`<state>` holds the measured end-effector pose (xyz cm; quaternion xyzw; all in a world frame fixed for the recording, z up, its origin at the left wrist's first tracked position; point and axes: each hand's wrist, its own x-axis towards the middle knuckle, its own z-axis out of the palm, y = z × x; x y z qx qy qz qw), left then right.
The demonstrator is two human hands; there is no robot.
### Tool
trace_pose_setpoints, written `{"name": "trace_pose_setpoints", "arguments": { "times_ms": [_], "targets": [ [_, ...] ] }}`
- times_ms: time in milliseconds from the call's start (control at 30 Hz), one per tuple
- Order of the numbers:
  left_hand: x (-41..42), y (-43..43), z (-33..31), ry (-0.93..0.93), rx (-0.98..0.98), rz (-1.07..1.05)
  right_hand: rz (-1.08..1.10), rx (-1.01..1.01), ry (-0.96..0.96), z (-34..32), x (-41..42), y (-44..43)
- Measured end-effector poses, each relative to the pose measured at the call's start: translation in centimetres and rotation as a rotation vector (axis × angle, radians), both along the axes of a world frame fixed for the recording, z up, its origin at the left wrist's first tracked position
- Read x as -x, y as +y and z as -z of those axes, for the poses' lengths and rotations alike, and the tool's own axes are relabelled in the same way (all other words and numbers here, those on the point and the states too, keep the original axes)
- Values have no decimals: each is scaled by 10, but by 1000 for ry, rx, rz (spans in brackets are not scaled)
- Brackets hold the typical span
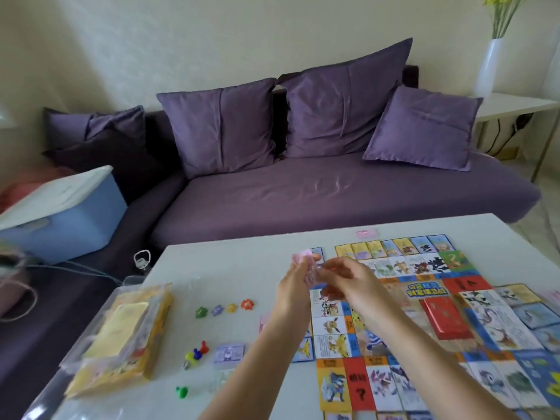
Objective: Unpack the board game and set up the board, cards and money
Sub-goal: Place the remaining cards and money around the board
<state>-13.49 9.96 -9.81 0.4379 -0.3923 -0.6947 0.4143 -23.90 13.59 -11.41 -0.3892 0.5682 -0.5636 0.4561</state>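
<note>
The colourful game board (pixel 430 322) lies unfolded on the right of the white table (pixel 230 262), with a red card deck (pixel 447 318) on its middle. My left hand (pixel 298 277) holds a small stack of pink money notes (pixel 303 256) above the board's left edge. My right hand (pixel 348 278) is close beside it, fingers curled, pinching at the same notes. One pink note (pixel 367 234) lies at the table's far edge. A purple card stack (pixel 228 353) sits left of the board.
The yellow game box (pixel 124 331) lies at the table's left under clear plastic. Four star-shaped tokens (pixel 224 309) stand in a row, coloured pawns (pixel 197 354) and a green pawn (pixel 181 391) nearer me. Behind stand a purple sofa (pixel 303 189) and a blue bin (pixel 60 216).
</note>
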Motion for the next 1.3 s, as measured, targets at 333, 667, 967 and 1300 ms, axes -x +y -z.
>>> {"name": "trace_pose_setpoints", "arguments": {
  "times_ms": [333,667,967,1300],
  "targets": [
    [-75,36,19,111,117,-121,27,74,-212,10,-93,21],
    [-193,53,39,-587,350,45,-295,-133,162,30,-131,29],
    [-246,62,92,-1134,507,64,-310,-223,572,77,-173,27],
    [-255,74,109,-1349,727,383,-223,-155,815,93,-191,28]
  ]
}}
